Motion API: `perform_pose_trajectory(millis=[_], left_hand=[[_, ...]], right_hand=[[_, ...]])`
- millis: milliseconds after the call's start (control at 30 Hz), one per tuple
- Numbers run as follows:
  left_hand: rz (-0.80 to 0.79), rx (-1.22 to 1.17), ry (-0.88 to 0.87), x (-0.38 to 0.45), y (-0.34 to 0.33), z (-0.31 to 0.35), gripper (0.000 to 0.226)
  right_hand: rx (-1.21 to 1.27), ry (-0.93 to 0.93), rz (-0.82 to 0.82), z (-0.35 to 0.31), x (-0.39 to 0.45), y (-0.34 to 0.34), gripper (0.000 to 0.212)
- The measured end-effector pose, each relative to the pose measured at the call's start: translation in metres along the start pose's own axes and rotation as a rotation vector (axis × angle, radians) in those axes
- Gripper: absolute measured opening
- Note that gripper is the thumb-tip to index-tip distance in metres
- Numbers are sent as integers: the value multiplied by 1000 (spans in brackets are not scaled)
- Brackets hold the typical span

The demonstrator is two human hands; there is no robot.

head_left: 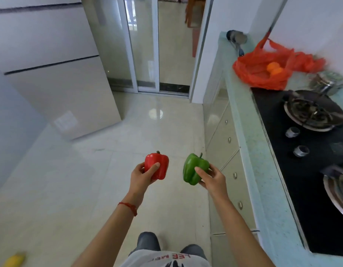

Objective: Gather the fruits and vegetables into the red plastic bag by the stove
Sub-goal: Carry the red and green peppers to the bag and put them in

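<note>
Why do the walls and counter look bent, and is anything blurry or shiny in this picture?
Head view: the wide-angle lens bows the counter edge and cabinets. Glare spots sit on the glossy floor. The red plastic bag and the pot lid beside it look smeared, while the red pepper and green pepper in the hands stay fairly sharp.

A black glass gas stove (278, 120) with 2 round metal burners is sitting in the pale green countertop (251, 151); a steel ladle (236, 39) is lying at its far end.
</note>
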State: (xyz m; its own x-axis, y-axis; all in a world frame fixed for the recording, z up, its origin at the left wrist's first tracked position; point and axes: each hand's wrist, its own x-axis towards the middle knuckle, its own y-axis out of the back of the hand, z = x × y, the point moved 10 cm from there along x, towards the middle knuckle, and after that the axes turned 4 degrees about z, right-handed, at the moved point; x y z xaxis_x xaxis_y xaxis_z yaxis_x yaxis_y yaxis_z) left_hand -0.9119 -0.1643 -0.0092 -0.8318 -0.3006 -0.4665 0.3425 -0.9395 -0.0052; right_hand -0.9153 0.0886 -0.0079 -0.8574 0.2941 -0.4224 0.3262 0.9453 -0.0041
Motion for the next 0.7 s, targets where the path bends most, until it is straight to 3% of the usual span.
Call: perform_pose_trajectory(millis=[300,700], left_hand=[[39,-13,-2,69,6,29,49],[27,17,1,228,-89,105,54]], right_hand=[[-16,-3,-45,-21,51,-52,50],[-9,12,-34,-102,236,-85,50]])
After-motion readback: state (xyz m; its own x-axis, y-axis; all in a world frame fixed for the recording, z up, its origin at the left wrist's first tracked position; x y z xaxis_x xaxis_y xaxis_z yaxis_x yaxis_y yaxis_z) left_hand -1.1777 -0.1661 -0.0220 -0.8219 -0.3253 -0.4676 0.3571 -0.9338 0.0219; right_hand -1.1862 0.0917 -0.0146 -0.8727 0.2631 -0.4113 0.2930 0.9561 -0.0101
